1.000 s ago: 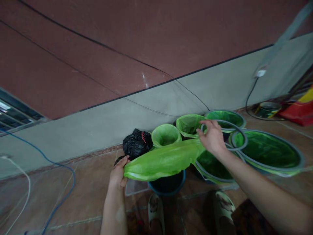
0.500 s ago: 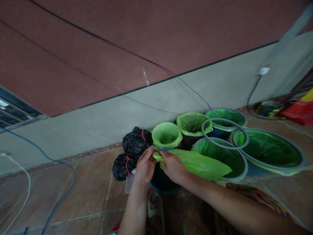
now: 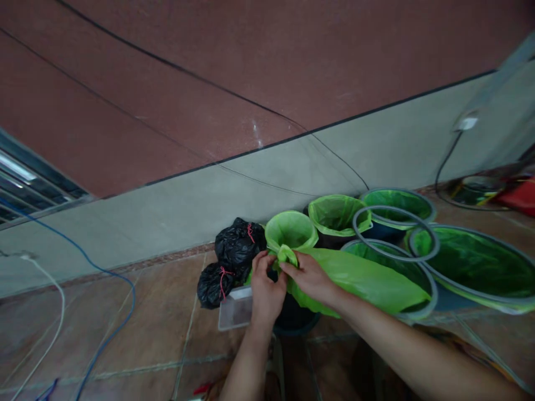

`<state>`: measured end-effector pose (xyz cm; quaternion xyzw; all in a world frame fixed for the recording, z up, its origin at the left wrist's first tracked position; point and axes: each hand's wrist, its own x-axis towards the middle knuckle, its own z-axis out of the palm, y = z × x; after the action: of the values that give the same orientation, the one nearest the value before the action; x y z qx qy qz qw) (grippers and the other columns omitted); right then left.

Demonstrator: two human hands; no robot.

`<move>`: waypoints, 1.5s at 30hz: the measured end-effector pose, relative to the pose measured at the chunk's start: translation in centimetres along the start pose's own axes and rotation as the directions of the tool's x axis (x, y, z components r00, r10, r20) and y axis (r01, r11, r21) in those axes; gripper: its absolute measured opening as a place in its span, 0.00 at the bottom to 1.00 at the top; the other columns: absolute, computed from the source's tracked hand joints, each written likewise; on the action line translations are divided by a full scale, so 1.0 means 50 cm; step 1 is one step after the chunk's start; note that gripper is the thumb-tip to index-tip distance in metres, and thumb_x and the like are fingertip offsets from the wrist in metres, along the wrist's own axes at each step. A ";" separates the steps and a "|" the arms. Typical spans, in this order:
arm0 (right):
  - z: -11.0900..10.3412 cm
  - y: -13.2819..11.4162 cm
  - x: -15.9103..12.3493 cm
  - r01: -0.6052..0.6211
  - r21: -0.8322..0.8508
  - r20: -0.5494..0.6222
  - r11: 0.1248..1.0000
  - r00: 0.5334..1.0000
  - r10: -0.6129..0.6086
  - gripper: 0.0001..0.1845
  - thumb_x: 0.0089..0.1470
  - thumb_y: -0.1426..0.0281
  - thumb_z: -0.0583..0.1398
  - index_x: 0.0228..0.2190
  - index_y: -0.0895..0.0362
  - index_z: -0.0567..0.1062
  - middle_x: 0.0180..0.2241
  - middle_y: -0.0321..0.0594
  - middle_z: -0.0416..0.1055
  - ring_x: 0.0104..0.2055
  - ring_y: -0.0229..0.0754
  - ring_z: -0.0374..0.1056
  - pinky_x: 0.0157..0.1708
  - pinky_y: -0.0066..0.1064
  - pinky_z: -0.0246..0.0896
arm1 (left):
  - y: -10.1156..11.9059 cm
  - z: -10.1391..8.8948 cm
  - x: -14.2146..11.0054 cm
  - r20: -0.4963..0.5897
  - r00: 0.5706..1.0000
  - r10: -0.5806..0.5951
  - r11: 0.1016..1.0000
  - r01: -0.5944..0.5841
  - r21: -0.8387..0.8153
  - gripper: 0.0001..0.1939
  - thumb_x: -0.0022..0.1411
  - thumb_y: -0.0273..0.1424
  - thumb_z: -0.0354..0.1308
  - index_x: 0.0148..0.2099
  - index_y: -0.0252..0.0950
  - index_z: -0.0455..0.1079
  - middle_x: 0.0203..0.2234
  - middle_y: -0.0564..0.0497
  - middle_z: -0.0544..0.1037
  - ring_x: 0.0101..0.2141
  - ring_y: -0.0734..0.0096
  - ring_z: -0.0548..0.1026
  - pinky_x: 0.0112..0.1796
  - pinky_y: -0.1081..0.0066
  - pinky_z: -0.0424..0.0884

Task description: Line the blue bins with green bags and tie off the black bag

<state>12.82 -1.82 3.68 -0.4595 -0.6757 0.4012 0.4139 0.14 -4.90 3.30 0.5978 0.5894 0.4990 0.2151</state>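
Observation:
A bright green plastic bag (image 3: 363, 278) stretches sideways from my hands, its long body lying over a lined bin on the right. My right hand (image 3: 311, 277) is closed around its gathered end, and a looped bit of plastic sticks up between thumb and fingers. Close beside it, my left hand (image 3: 268, 287) pinches the same gathered end; its fingertips are partly hidden. Below both hands stands a dark bin (image 3: 296, 320), mostly covered by them and the bag. Just behind is a small bin with a green liner (image 3: 291, 229).
Two tied black bags (image 3: 240, 242) and a clear plastic container (image 3: 234, 312) sit to the left. Several green-lined bins (image 3: 476, 259) stand right, with a loose grey ring (image 3: 360, 229) on top. A blue cable (image 3: 132, 301) crosses the tiled floor.
My hands have drawn closer together at the bag's end, where a loop of green plastic now stands up. The bag has spread further right. The camera view has shifted slightly.

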 end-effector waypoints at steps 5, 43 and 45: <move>-0.003 -0.009 -0.004 -0.027 0.019 0.048 0.999 0.998 0.026 0.07 0.53 0.70 0.57 0.33 0.57 0.74 0.32 0.40 0.75 0.34 0.41 0.68 0.36 0.32 0.60 | -0.015 -0.002 0.007 -0.021 1.000 0.000 0.991 0.003 0.131 0.08 0.56 0.21 0.52 0.36 0.37 0.70 0.39 0.47 0.74 0.41 0.68 0.73 0.42 0.68 0.69; -0.083 0.004 0.027 0.194 -0.407 0.079 0.893 0.981 -0.177 0.30 0.42 0.76 0.60 0.50 0.58 0.71 0.51 0.48 0.69 0.53 0.50 0.64 0.54 0.44 0.58 | -0.021 -0.046 0.020 0.023 1.000 -0.005 0.978 0.000 0.209 0.07 0.60 0.34 0.56 0.34 0.41 0.76 0.27 0.50 0.76 0.29 0.69 0.70 0.34 0.73 0.59; -0.079 -0.008 0.017 0.293 -0.384 0.144 0.876 0.956 -0.257 0.36 0.43 0.72 0.63 0.56 0.56 0.66 0.57 0.49 0.63 0.59 0.51 0.59 0.58 0.46 0.54 | -0.021 -0.043 0.018 -0.020 1.000 -0.006 0.978 0.010 0.210 0.06 0.59 0.34 0.58 0.33 0.42 0.77 0.26 0.49 0.76 0.30 0.66 0.70 0.36 0.72 0.60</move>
<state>16.18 -0.46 5.57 -0.4156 -0.8194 0.2113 0.3335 -2.38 -4.54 3.62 0.6101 0.6432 0.4388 0.1469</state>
